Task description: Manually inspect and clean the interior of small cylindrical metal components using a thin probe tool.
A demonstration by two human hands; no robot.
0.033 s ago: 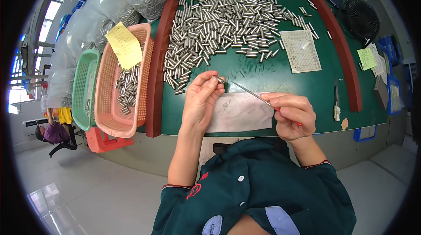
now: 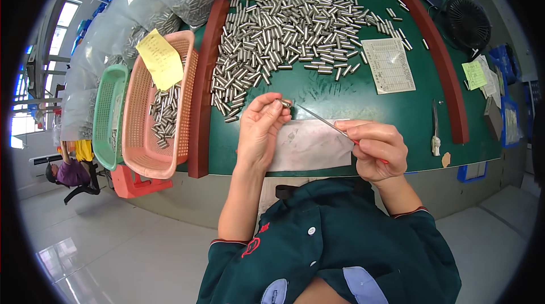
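Observation:
My left hand pinches a small metal cylinder between its fingertips above the green mat. In my right hand is a thin metal rod with a red end, and the rod's tip meets the cylinder. Both hands hover over a white sheet at the table's near edge. Beyond them, a large pile of the same metal cylinders covers the mat.
A red-brown raised rim borders the mat. To its left stand a pink basket holding several cylinders and a yellow note, and a green basket. A printed form, a small tool and a black fan are on the right.

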